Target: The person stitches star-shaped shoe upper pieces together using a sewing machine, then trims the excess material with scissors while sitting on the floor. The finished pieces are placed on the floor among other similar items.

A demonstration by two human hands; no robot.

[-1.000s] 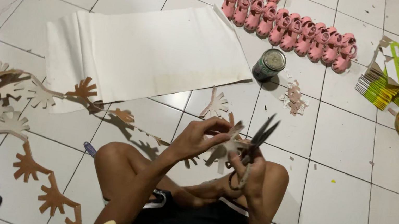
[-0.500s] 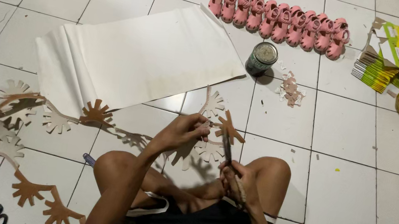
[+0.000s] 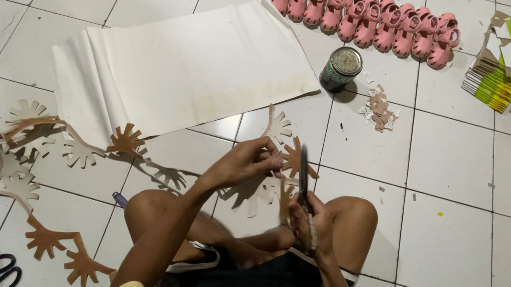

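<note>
Fingers: left hand [image 3: 246, 162] pinching brown cut-out strip [image 3: 290, 159] | right hand [image 3: 314, 223] closed around scissors [image 3: 302, 181]

scissors [image 3: 303, 174] against brown cutout strip [image 3: 287, 158]

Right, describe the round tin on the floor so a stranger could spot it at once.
Start from the big white sheet spread on the tiled floor. Just past its far right corner, below the row of pink sandals, stands the round tin. It is the only upright, dark cylinder there; the scraps beside it lie flat.
</note>
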